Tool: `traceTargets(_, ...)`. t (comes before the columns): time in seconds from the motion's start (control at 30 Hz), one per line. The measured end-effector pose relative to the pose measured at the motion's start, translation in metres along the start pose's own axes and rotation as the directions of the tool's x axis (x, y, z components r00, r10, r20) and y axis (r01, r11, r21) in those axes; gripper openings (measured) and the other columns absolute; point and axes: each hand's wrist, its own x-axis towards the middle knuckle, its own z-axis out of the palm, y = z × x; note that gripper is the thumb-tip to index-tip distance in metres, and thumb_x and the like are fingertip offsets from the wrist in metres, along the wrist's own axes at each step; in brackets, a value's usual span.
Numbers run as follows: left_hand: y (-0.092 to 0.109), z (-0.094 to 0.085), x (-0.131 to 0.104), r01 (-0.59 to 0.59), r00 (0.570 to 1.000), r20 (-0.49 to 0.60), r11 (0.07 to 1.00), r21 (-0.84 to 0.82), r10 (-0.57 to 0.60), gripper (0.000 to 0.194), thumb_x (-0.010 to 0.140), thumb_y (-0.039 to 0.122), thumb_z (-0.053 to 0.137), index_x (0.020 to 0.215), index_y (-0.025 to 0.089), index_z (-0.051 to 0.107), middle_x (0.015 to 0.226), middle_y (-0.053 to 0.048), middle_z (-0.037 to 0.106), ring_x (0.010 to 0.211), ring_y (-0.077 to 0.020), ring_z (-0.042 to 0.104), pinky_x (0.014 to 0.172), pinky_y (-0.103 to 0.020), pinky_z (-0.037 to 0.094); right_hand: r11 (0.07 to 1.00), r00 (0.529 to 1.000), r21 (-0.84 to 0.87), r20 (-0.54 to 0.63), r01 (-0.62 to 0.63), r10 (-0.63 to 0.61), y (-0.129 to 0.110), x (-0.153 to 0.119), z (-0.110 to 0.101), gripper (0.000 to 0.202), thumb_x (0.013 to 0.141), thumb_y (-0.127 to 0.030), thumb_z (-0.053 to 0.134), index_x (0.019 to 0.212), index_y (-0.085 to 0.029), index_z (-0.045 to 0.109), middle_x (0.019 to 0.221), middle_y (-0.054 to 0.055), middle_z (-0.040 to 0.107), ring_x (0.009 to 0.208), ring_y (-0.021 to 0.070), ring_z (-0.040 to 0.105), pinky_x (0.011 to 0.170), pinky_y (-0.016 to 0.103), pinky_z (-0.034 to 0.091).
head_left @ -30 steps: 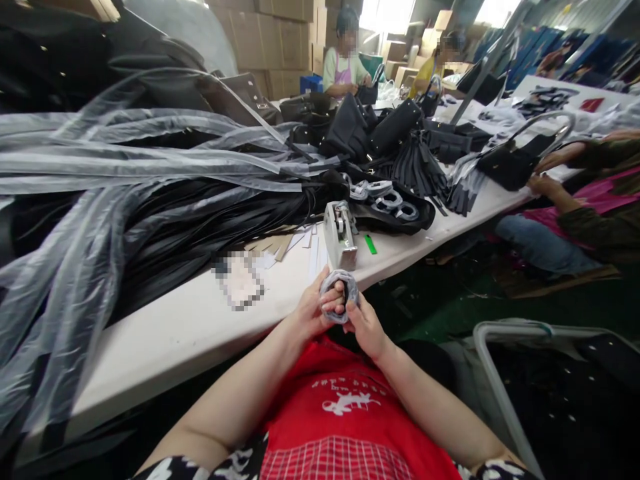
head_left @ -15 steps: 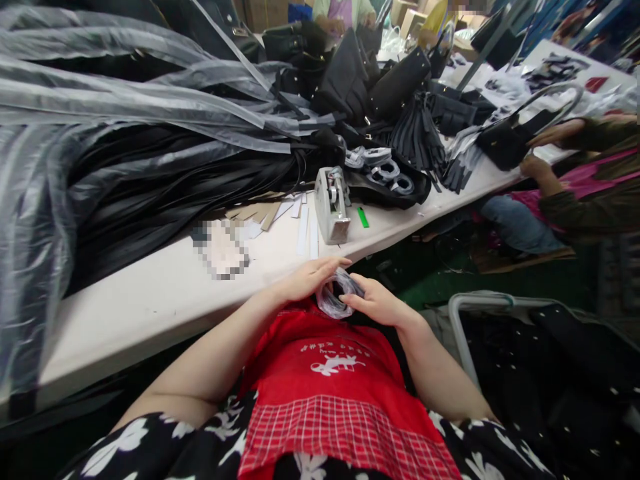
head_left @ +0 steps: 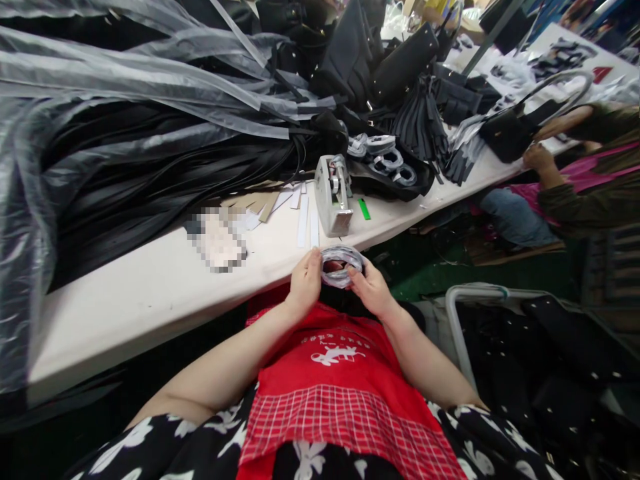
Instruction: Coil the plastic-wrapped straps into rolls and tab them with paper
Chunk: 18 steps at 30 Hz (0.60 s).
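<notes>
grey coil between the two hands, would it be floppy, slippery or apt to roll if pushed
The grey coil probably flexes but keeps its ring shape, since its turns look bundled together. Its shiny, plastic-like surface could make it slippery. Being round, it might roll on edge, but would likely slide if laid flat.

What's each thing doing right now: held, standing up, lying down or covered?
Coil: held between both hands
Left hand: closed on the coil's left side
Right hand: gripping its right side
Tape dispenser: standing upright on the table
Green piece: lying flat
White strips: lying flat
Long black straps: heaped, partly covered by clear plastic
Black handbag: held by a co-worker's hands
</notes>
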Motion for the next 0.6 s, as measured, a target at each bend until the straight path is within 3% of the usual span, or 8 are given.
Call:
traceTargets(0.07,-0.001,-0.008,-0.004,0.004,0.969,0.248,0.997,0.079,-0.023,0.057,0.097,0.054,0.027,0.099,0.014,0.068,0.099,-0.009,0.073,0.093,-0.021,0.065,0.087,-0.032,0.049,0.958,0.991,-0.274,0.124,0.088,-0.055,-0.015,-0.001,-0.02,0.042,0.088,-0.051,0.057,0.116,-0.02,0.058,0.096,0.004,0.066,0.075,0.0166,0.059,0.069,0.028,0.048)
traceTargets(0.13,0.001,-0.015,-0.008,-0.085,0.88,0.474,0.98,0.179,-0.01,0.047,0.094,0.051,0.038,0.109,0.016,0.067,0.107,-0.008,0.071,0.098,-0.0221,0.064,0.091,-0.033,0.048,0.886,0.941,-0.441,0.338,0.144,0.015,-0.027,-0.001,-0.034,0.036,0.086,-0.047,0.061,0.108,-0.019,0.064,0.095,0.005,0.069,0.081,0.0191,0.061,0.074,0.03,0.047)
traceTargets(0.2,0.003,-0.019,-0.011,-0.176,0.826,0.564,0.957,0.231,0.016,0.043,0.09,0.046,0.05,0.12,0.019,0.063,0.113,-0.007,0.07,0.101,-0.0226,0.064,0.092,-0.033,0.047,0.848,0.895,-0.502,0.439,0.17,0.081,-0.034,-0.001,-0.038,0.033,0.086,-0.047,0.062,0.101,-0.018,0.067,0.09,0.004,0.07,0.078,0.0192,0.062,0.073,0.029,0.046)
traceTargets(0.3,0.002,-0.017,-0.018,-0.103,0.885,0.465,0.969,0.226,-0.014,0.045,0.092,0.044,0.048,0.13,0.019,0.056,0.087,-0.004,0.071,0.075,-0.018,0.065,0.074,-0.028,0.051,0.866,0.921,-0.471,0.387,0.169,0.031,-0.029,0.001,-0.024,0.033,0.088,-0.047,0.057,0.096,-0.016,0.066,0.087,0.004,0.07,0.074,0.0183,0.061,0.068,0.027,0.045)
traceTargets(0.4,-0.003,-0.012,-0.023,0.008,0.963,0.265,0.994,0.106,-0.036,0.045,0.096,0.045,0.039,0.13,0.019,0.054,0.062,0.003,0.057,0.054,-0.0136,0.056,0.058,-0.025,0.048,0.91,0.959,-0.378,0.277,0.172,-0.066,-0.014,0.0,0.0,0.037,0.091,-0.049,0.051,0.098,-0.015,0.065,0.09,0.006,0.07,0.078,0.0199,0.063,0.071,0.028,0.047)
traceTargets(0.5,-0.007,-0.011,-0.024,0.008,0.999,0.051,0.999,0.041,-0.01,0.044,0.097,0.047,0.038,0.124,0.019,0.057,0.066,0.001,0.058,0.059,-0.0136,0.056,0.061,-0.025,0.049,0.928,0.983,-0.334,0.13,0.167,-0.13,-0.003,-0.001,0.014,0.038,0.092,-0.049,0.05,0.105,-0.016,0.064,0.097,0.008,0.071,0.087,0.0228,0.065,0.078,0.031,0.049)
traceTargets(0.57,-0.006,-0.013,-0.023,0.017,0.999,0.036,0.999,0.042,-0.019,0.043,0.096,0.048,0.038,0.121,0.019,0.058,0.074,-0.001,0.063,0.066,-0.0149,0.059,0.067,-0.026,0.05,0.929,0.986,-0.338,0.124,0.15,-0.114,-0.004,0.0,0.012,0.037,0.093,-0.048,0.048,0.107,-0.017,0.064,0.098,0.008,0.072,0.088,0.0231,0.066,0.079,0.032,0.049)
traceTargets(0.6,-0.005,-0.014,-0.023,0.026,0.996,0.085,0.999,0.042,-0.03,0.042,0.096,0.048,0.039,0.12,0.019,0.059,0.08,-0.002,0.065,0.072,-0.0158,0.061,0.071,-0.027,0.051,0.922,0.981,-0.357,0.17,0.148,-0.092,-0.007,0.002,0.007,0.037,0.094,-0.047,0.048,0.106,-0.017,0.065,0.097,0.008,0.072,0.087,0.0228,0.066,0.079,0.031,0.049)
